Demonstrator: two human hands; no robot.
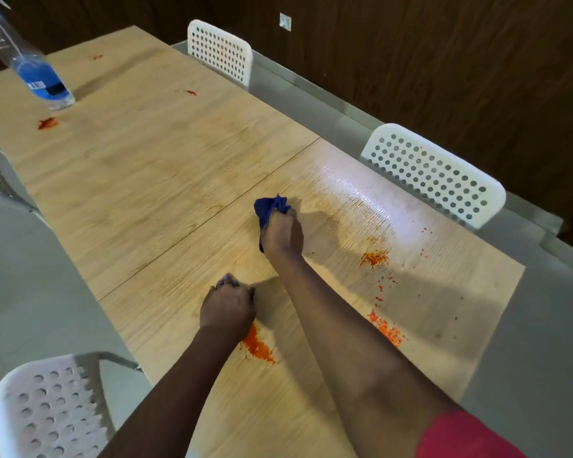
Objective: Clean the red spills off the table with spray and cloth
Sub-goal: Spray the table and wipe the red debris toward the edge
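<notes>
Cloth (270, 206) bunched tight in our right hand (282, 234), nearest red spill (374, 258) just right of it; left hand (227, 309) curled, empty.

My right hand (282, 233) covers most of the cloth (270, 206), so only a bunched end shows. My left hand (227, 307) hides the top of one red spill (257, 347). The spray bottle (30, 67) at the worktop's (153, 153) far left corner is blurred, its head cut off by the edge.

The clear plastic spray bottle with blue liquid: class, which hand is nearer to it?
Left. The left hand rests closer along the table; the right hand, gripping the blue cloth, sits further right of the spray bottle.
</notes>
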